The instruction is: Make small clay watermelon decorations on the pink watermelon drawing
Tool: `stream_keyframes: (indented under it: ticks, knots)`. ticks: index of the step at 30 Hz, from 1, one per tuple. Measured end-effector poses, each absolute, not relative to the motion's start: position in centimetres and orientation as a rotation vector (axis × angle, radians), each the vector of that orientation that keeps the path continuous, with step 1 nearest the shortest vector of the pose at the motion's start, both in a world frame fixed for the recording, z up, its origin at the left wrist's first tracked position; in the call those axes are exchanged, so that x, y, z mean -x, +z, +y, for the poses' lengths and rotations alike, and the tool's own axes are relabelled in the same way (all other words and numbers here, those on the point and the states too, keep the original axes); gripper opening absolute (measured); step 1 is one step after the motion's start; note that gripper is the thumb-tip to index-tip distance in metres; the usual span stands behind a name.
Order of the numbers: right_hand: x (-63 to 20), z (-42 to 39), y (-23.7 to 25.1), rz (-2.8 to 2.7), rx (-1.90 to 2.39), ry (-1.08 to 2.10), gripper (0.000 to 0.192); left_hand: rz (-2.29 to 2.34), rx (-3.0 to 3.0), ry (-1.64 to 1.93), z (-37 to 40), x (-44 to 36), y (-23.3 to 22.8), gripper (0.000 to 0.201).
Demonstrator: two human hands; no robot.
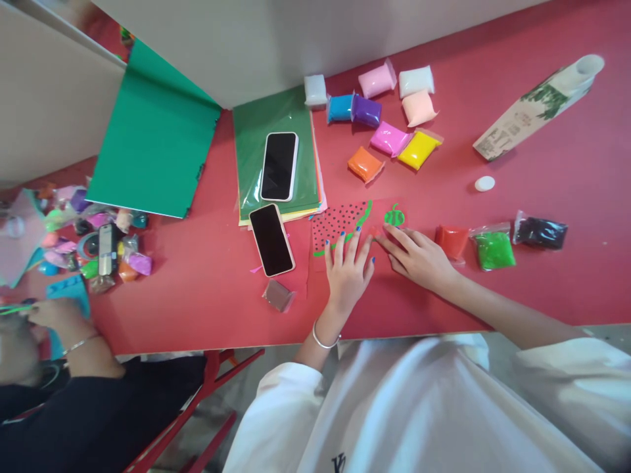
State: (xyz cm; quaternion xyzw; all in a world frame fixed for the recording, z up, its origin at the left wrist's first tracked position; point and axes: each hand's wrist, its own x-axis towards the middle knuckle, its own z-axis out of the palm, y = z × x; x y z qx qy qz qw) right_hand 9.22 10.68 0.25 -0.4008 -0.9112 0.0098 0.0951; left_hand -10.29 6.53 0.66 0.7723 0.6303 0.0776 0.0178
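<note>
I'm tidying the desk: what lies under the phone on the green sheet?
The upper phone rests on a green sheet topping a stack of coloured paper; only thin edges show, lower sheets are covered.

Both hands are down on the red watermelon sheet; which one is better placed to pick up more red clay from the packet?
Right, probably. The right hand lies beside the red clay packet, nothing between. The left hand rests flat on the red paper sheet with the dotted watermelon, farther off, and would have to cross the right.

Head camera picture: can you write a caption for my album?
Both hands, left hand and right hand, press on a red sheet with a clay watermelon slice, colourful clay packets nearby.
</note>
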Motion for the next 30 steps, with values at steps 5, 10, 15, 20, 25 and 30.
stream_keyframes:
  ticks: [5, 10, 15, 20, 25, 30]
  knots:
    - [-9.3, 10.7, 0.3, -2.711, 1.195, 0.062, 0.049, 1.987, -2.413, 0.232, 6.4, 10.2, 0.6, 0.050]
    - [-9.2, 10.7, 0.2, -2.717, 1.210, 0.076, 0.052, 1.938, -2.440, 0.211, 6.4, 10.2, 0.7, 0.053]
    - [-9.0, 10.8, 0.2, -2.737, 1.243, 0.072, 0.053, 1.910, -2.419, 0.183, 6.7, 10.1, 0.8, 0.052]
    - [-8.8, 10.9, 0.4, -2.739, 1.253, 0.061, 0.051, 1.910, -2.389, 0.215, 6.8, 10.1, 0.5, 0.053]
    - [-8.3, 11.0, 0.7, -2.732, 1.304, 0.024, 0.055, 1.948, -2.341, 0.258, 6.8, 10.2, 0.2, 0.058]
    - [-7.9, 11.2, 0.8, -2.747, 1.328, 0.025, 0.054, 1.921, -2.371, 0.263, 6.9, 10.3, 0.0, 0.053]
